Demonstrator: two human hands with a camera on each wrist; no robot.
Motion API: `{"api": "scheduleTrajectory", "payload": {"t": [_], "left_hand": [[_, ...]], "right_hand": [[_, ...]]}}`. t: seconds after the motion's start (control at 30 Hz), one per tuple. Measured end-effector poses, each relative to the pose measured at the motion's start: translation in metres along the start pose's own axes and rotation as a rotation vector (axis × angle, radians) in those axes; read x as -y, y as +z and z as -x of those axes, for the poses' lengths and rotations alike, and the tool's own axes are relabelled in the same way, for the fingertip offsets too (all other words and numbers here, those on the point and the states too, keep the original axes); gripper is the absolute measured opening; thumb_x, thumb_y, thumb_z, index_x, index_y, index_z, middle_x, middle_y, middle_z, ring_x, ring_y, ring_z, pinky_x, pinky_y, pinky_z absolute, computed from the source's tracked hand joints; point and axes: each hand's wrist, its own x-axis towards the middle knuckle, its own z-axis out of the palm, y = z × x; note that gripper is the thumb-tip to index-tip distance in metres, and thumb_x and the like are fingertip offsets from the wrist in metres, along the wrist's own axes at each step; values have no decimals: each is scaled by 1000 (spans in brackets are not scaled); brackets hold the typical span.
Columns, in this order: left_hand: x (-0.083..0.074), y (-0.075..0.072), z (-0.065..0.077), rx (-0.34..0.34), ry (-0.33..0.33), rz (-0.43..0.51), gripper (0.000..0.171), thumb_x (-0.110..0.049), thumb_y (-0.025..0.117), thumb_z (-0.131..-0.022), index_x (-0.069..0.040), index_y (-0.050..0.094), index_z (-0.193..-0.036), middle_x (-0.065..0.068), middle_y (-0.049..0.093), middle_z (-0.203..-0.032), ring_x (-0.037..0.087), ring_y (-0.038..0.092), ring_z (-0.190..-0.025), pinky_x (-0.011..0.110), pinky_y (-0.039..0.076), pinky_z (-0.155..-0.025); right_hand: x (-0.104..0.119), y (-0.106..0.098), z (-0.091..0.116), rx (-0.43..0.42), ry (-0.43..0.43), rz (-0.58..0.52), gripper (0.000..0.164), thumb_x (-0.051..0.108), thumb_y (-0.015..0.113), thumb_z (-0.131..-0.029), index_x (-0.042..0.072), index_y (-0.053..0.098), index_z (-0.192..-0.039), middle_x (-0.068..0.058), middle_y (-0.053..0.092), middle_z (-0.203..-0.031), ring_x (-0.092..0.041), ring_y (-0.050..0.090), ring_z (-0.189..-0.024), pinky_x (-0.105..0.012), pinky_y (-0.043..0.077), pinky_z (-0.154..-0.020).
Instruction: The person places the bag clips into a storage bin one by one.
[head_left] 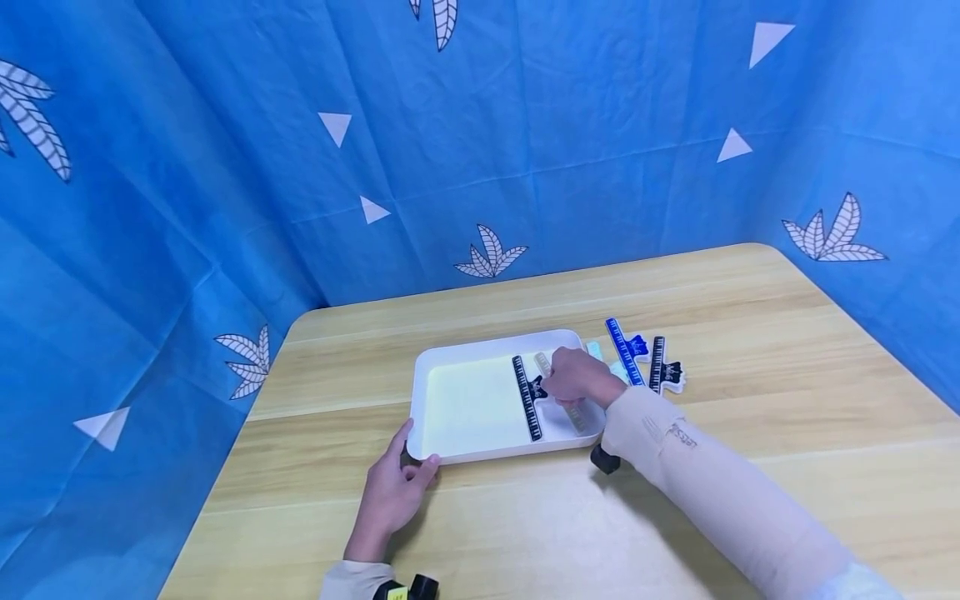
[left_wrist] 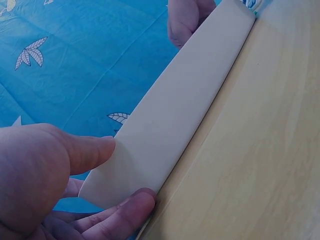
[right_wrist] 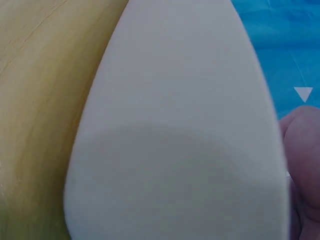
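A white tray lies on the table, its near left corner gripped by my left hand. The left wrist view shows the left thumb at the rim and the fingers low on the tray's outer wall. Inside the tray, my right hand pinches a beige page clip with a piano-key bar; the hand hides the clip's middle. Just left of it lies a black piano-key clip. The right wrist view mostly shows the tray's outer wall, with part of the right hand at the edge.
Right of the tray lie a blue piano-key clip, another black one and pale green pieces, partly hidden by the right arm. A blue patterned cloth hangs behind the wooden table.
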Motion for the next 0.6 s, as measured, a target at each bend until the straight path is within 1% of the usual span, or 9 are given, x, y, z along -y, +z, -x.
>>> {"api": "scheduleTrajectory", "payload": {"t": [0.13, 0.23, 0.43, 0.6], "left_hand": [[0, 0, -1, 4, -7, 3, 76, -37, 60, -87, -11, 19, -145, -3, 66, -74, 7, 62, -71, 35, 43, -73], [-1, -1, -1, 8, -9, 3, 76, -37, 60, -87, -11, 19, -145, -3, 67, -75, 7, 62, -71, 35, 43, -73], [-1, -1, -1, 7, -16, 8, 76, -38, 60, -87, -11, 18, -146, -3, 66, -73, 7, 62, -71, 35, 42, -73], [-1, 0, 0, 7, -14, 17, 77, -38, 60, -87, -10, 19, -145, -3, 67, -74, 7, 62, -72, 36, 43, -75]], "right_hand": [[2, -3, 0, 33, -10, -36, 16, 16, 54, -83, 5, 61, -75, -5, 60, -57, -14, 51, -46, -27, 41, -49], [3, -7, 1, 58, -15, -74, 15, 15, 55, -83, 3, 61, -76, -5, 60, -57, -13, 51, -45, -25, 43, -47], [4, -12, 5, 55, -25, -105, 22, 16, 54, -85, 4, 63, -69, -5, 59, -58, -12, 50, -45, -24, 44, -47], [4, -17, 8, 51, -22, -122, 29, 18, 54, -86, 7, 59, -60, -3, 54, -54, -12, 49, -46, -24, 44, -47]]}}
